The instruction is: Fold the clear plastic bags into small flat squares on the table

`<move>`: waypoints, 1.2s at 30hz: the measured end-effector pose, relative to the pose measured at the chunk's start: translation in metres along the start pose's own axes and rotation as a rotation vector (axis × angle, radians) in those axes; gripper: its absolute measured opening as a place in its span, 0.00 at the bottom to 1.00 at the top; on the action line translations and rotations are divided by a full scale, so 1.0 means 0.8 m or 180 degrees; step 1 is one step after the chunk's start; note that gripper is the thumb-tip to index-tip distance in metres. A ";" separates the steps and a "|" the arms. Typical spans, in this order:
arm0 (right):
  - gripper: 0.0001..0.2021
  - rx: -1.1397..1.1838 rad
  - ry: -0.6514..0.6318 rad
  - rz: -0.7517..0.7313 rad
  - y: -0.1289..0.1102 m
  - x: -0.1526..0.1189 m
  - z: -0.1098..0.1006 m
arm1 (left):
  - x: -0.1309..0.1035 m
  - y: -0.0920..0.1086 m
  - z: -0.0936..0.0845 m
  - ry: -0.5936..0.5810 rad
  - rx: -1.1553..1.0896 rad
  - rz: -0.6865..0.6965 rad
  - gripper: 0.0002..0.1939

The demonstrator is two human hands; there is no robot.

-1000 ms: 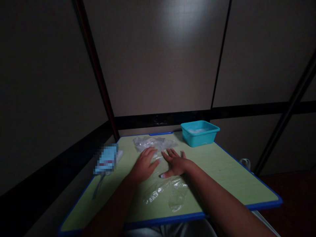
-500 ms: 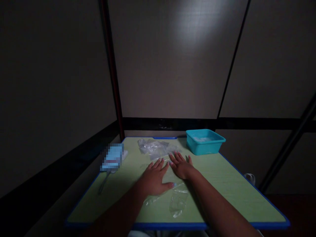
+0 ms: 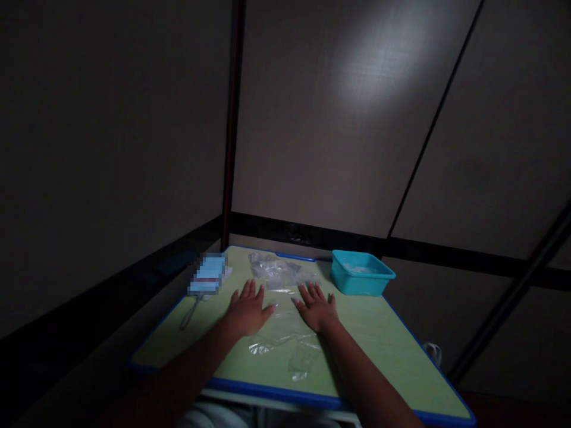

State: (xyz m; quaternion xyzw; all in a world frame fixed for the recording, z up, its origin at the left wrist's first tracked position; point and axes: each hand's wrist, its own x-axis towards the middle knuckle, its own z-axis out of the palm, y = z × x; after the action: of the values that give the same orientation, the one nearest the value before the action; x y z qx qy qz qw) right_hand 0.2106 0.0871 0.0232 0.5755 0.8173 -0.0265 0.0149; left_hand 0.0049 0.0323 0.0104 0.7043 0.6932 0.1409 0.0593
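Note:
A clear plastic bag (image 3: 285, 324) lies spread on the light green table, its near end wrinkled and shiny. My left hand (image 3: 248, 310) rests flat with fingers spread on its left side. On the right side my right hand (image 3: 317, 308) also lies flat, fingers apart and pointing to the far edge. The two hands are apart, with the see-through film between them. Just past the fingertips is a crumpled heap of clear plastic (image 3: 276, 270). Neither hand grips anything.
A turquoise basin (image 3: 362, 279) stands at the table's far right, with something pale inside. At the far left lies a blurred-out light blue object (image 3: 209, 273) with a strap (image 3: 191, 312). The table (image 3: 370, 345) has a blue edge, and walls stand behind and to the left.
My left hand has moved left, away from the right hand, uncovering the film between them. My right hand stays flat on the plastic. The whole view has tilted.

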 end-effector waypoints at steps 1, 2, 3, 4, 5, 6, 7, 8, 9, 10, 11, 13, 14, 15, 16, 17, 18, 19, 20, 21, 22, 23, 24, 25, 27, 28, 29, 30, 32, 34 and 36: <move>0.31 0.0010 0.0037 0.0000 0.000 0.000 0.001 | -0.008 0.007 -0.001 0.0067 0.0031 -0.0066 0.39; 0.31 0.0021 0.0066 -0.0003 0.000 0.001 0.002 | -0.016 0.017 -0.002 0.0163 0.0029 -0.0038 0.40; 0.31 0.0029 0.0086 -0.0006 0.001 0.001 0.004 | -0.026 0.030 -0.003 0.0213 -0.0024 0.0099 0.40; 0.31 0.0034 0.0094 -0.0010 0.002 0.002 0.005 | -0.035 0.045 -0.003 0.0240 -0.0098 0.0275 0.40; 0.30 0.0035 0.0100 -0.0013 0.002 0.003 0.006 | -0.042 0.060 -0.002 0.0231 -0.0173 0.0458 0.40; 0.30 0.0035 0.0100 -0.0017 0.003 0.004 0.006 | -0.048 0.075 -0.001 0.0218 -0.0248 0.0619 0.39; 0.29 0.0034 0.0088 -0.0016 0.004 0.005 0.007 | -0.052 0.088 0.001 0.0208 -0.0309 0.0707 0.39; 0.29 0.0031 0.0072 -0.0016 0.005 0.006 0.007 | -0.053 0.101 0.003 0.0198 -0.0347 0.0757 0.39; 0.28 0.0024 0.0060 -0.0024 0.006 0.007 0.008 | -0.053 0.111 0.006 0.0192 -0.0370 0.0744 0.39; 0.28 0.0004 0.0038 -0.0030 0.007 0.009 0.008 | -0.051 0.119 0.009 0.0188 -0.0385 0.0707 0.39; 0.28 -0.0027 0.0005 -0.0033 0.008 0.010 0.008 | -0.048 0.125 0.013 0.0174 -0.0395 0.0676 0.40; 0.28 -0.0087 -0.0060 -0.0038 0.010 0.012 0.010 | -0.043 0.132 0.021 0.0127 -0.0421 0.0621 0.41; 0.28 -0.0105 -0.0075 -0.0032 0.010 0.014 0.011 | -0.041 0.133 0.025 0.0105 -0.0426 0.0589 0.41; 0.28 -0.0108 -0.0070 -0.0019 0.011 0.015 0.012 | -0.041 0.132 0.029 0.0091 -0.0417 0.0551 0.41; 0.28 -0.0097 -0.0033 -0.0008 0.011 0.016 0.014 | -0.041 0.130 0.033 0.0089 -0.0388 0.0505 0.41; 0.28 -0.0073 0.0029 -0.0006 0.011 0.016 0.016 | -0.042 0.127 0.036 0.0095 -0.0342 0.0459 0.40; 0.28 -0.0043 0.0092 -0.0009 0.011 0.017 0.017 | -0.044 0.123 0.038 0.0102 -0.0286 0.0420 0.39; 0.28 -0.0010 0.0143 -0.0014 0.011 0.017 0.018 | -0.047 0.119 0.039 0.0108 -0.0227 0.0381 0.39; 0.28 0.0021 0.0172 -0.0023 0.011 0.016 0.019 | -0.051 0.114 0.039 0.0112 -0.0173 0.0350 0.38; 0.28 0.0049 0.0179 -0.0031 0.011 0.016 0.019 | -0.055 0.109 0.037 0.0115 -0.0128 0.0319 0.37; 0.29 0.0068 0.0172 -0.0035 0.010 0.015 0.018 | -0.059 0.104 0.034 0.0123 -0.0090 0.0279 0.37; 0.29 0.0075 0.0158 -0.0030 0.010 0.014 0.017 | -0.063 0.098 0.031 0.0132 -0.0055 0.0238 0.36; 0.29 0.0074 0.0141 -0.0020 0.009 0.012 0.015 | -0.068 0.093 0.028 0.0140 -0.0023 0.0195 0.35; 0.29 0.0069 0.0124 -0.0009 0.009 0.011 0.014 | -0.072 0.087 0.024 0.0137 0.0006 0.0158 0.35; 0.29 0.0068 0.0100 0.0011 0.008 0.010 0.012 | -0.081 0.074 0.019 0.0118 0.0050 0.0112 0.35; 0.29 0.0083 0.0102 0.0014 0.008 0.010 0.012 | -0.084 0.067 0.017 0.0116 0.0067 0.0108 0.35; 0.29 0.0112 0.0120 0.0009 0.007 0.010 0.012 | -0.088 0.061 0.016 0.0130 0.0086 0.0114 0.35; 0.29 0.0148 0.0147 -0.0006 0.007 0.010 0.013 | -0.090 0.054 0.016 0.0152 0.0108 0.0129 0.35; 0.29 0.0215 0.0217 -0.0032 0.007 0.011 0.016 | -0.094 0.044 0.017 0.0210 0.0156 0.0174 0.36; 0.29 0.0297 0.0333 -0.0024 0.011 0.011 0.017 | -0.095 0.037 0.019 0.0266 0.0198 0.0227 0.36; 0.28 0.0435 0.0554 0.0074 0.018 0.011 0.016 | -0.096 0.034 0.021 0.0298 0.0237 0.0248 0.36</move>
State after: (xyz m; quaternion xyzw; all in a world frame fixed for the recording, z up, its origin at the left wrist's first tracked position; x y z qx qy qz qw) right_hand 0.2211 0.0993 0.0099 0.5848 0.8050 -0.0320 -0.0951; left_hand 0.0355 -0.0428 -0.0066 0.7251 0.6721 0.1500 -0.0048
